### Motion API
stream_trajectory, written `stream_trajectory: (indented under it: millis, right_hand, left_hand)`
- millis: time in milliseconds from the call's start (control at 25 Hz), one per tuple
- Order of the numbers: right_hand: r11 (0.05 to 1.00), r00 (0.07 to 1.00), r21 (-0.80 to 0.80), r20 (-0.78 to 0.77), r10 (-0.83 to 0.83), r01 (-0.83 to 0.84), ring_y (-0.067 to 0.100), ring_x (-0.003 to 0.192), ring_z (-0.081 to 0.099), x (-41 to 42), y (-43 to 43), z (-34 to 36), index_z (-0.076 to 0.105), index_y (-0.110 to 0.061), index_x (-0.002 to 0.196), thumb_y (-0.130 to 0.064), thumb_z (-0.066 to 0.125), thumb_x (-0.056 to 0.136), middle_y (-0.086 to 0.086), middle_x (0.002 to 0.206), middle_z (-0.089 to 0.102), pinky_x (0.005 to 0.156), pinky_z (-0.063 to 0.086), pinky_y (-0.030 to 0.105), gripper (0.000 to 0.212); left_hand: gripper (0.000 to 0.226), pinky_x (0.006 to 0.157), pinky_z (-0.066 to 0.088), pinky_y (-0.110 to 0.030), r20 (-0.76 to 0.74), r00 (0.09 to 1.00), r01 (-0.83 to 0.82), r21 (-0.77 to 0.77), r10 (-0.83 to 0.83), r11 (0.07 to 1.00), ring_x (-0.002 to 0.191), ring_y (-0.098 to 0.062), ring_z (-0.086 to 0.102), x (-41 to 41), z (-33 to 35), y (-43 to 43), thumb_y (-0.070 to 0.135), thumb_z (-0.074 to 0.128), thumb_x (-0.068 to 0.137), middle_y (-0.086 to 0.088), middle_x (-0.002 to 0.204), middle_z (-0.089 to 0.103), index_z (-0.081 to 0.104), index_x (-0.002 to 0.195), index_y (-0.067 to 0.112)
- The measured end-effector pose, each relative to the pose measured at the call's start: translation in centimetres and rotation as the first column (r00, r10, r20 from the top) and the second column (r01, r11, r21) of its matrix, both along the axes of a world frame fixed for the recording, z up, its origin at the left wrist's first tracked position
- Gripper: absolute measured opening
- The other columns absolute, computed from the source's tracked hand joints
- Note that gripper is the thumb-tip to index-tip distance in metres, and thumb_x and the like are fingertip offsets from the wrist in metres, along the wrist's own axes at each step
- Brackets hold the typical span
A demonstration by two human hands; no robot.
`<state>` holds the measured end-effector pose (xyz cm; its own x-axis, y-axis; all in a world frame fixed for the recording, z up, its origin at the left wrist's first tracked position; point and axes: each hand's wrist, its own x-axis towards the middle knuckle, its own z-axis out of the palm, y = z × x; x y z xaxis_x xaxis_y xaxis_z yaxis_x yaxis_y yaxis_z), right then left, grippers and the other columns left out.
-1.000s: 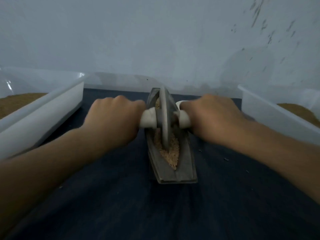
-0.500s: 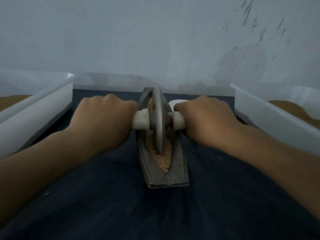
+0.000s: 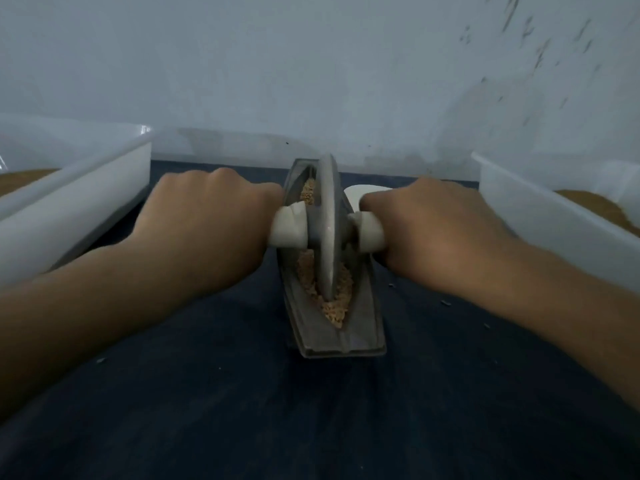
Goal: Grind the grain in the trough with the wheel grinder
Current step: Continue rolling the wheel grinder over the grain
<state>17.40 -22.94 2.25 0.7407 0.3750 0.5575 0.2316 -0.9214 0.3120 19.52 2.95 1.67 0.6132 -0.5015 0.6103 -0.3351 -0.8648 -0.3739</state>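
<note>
A grey boat-shaped trough [image 3: 341,337] lies on the dark cloth, pointing away from me. Tan grain [image 3: 334,308] fills its groove. The grey grinding wheel [image 3: 327,223] stands upright in the groove on a white axle handle [image 3: 289,226]. My left hand [image 3: 207,216] grips the left end of the handle. My right hand [image 3: 427,226] grips the right end. Both fists hide most of the handle.
A white plastic bin [image 3: 79,199] with brown grain stands at the left, another white bin [image 3: 554,216] with brown grain at the right. A small white object [image 3: 360,192] sits behind the right hand. A pale wall rises close behind. Stray grains dot the cloth.
The wheel has stayed near the middle of the trough with both hands on its handle. The view has shifted slightly, and the grain heap near the front tip looks much the same.
</note>
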Motion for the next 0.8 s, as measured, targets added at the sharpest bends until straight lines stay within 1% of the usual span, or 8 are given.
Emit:
stream_trajectory:
  millis: [120,240,320,400,480,560,680,800]
  right_hand:
    - [0.991,0.990,0.045,-0.075,-0.124,0.127,0.027,0.063,0.058,2.8,1.3,0.3,0.060,-0.036,0.088,-0.031,0.072,0.078,-0.008,0.066,0.045,0.051,0.028,0.026,0.016]
    - [0.971,0.949,0.067,-0.238,-0.209,0.230,0.035,0.101,0.064,6.4,3.1,2.1,0.065,-0.026,0.112,-0.020,0.064,0.090,0.009,0.108,0.065,0.069,0.042,0.036,0.023]
    - [0.988,0.951,0.022,-0.275,-0.144,0.156,0.032,0.092,0.063,5.5,2.4,2.3,0.064,-0.030,0.102,-0.024,0.066,0.088,0.006,0.101,0.065,0.065,0.043,0.034,0.016]
    - [1.000,0.990,-0.004,-0.143,-0.004,0.004,0.021,0.059,0.052,2.0,0.6,0.8,0.051,-0.037,0.079,-0.032,0.069,0.076,-0.008,0.069,0.053,0.048,0.032,0.024,0.020]
    - [1.000,1.000,-0.005,0.000,0.003,-0.003,0.010,0.042,0.032,0.2,-0.3,-0.1,0.036,-0.040,0.070,-0.038,0.067,0.062,-0.015,0.053,0.031,0.044,0.016,0.016,0.032]
    - [0.999,0.998,0.011,-0.038,-0.052,0.053,0.017,0.050,0.047,1.4,0.3,0.0,0.044,-0.039,0.075,-0.037,0.069,0.071,-0.013,0.059,0.040,0.046,0.025,0.021,0.025]
    - [0.974,0.955,0.061,-0.217,-0.202,0.220,0.034,0.097,0.065,6.1,2.8,1.7,0.067,-0.027,0.106,-0.021,0.064,0.089,0.007,0.102,0.066,0.069,0.042,0.035,0.019]
    - [0.986,0.934,0.005,-0.321,-0.154,0.164,0.030,0.090,0.063,5.7,2.7,3.0,0.067,-0.028,0.105,-0.022,0.066,0.086,0.004,0.098,0.065,0.067,0.042,0.033,0.020]
  left_hand:
    - [0.006,0.045,0.021,-0.024,-0.101,0.988,-0.116,-0.017,0.114,0.993,0.046,-0.017,0.026,2.0,0.5,-1.6,0.025,0.061,0.079,0.006,0.059,0.024,0.057,0.083,0.027]
    - [0.015,0.061,0.039,-0.036,-0.254,0.938,-0.259,-0.065,0.235,0.964,0.076,-0.031,0.058,4.4,1.8,-3.4,0.022,0.056,0.092,-0.005,0.080,0.049,0.061,0.106,0.023]
    - [0.011,0.057,0.037,-0.035,-0.216,0.956,-0.209,-0.034,0.197,0.977,0.071,-0.032,0.058,3.5,1.6,-2.4,0.023,0.059,0.089,-0.004,0.077,0.050,0.059,0.100,0.024]
    - [0.017,0.046,0.024,-0.026,-0.071,0.996,-0.062,0.002,0.062,0.998,0.045,-0.023,0.035,1.0,0.1,-0.7,0.025,0.062,0.076,0.005,0.060,0.031,0.046,0.081,0.026]
    - [0.027,0.046,0.012,-0.018,0.002,1.000,-0.013,0.019,0.013,1.000,0.040,-0.016,0.014,0.2,0.2,0.0,0.027,0.060,0.064,0.008,0.054,0.019,0.035,0.075,0.028]
    - [0.019,0.044,0.020,-0.022,-0.053,0.993,-0.100,0.044,0.103,0.994,0.039,-0.021,0.028,1.3,0.3,-0.9,0.025,0.061,0.069,0.005,0.055,0.024,0.043,0.076,0.028]
    - [0.014,0.062,0.041,-0.037,-0.288,0.932,-0.247,-0.060,0.220,0.967,0.080,-0.035,0.062,4.6,2.0,-3.2,0.024,0.060,0.088,-0.007,0.086,0.058,0.063,0.101,0.025]
    - [0.013,0.061,0.041,-0.036,-0.386,0.903,-0.213,-0.017,0.190,0.977,0.075,-0.028,0.058,4.4,2.2,-2.3,0.027,0.060,0.087,0.000,0.084,0.055,0.061,0.099,0.029]
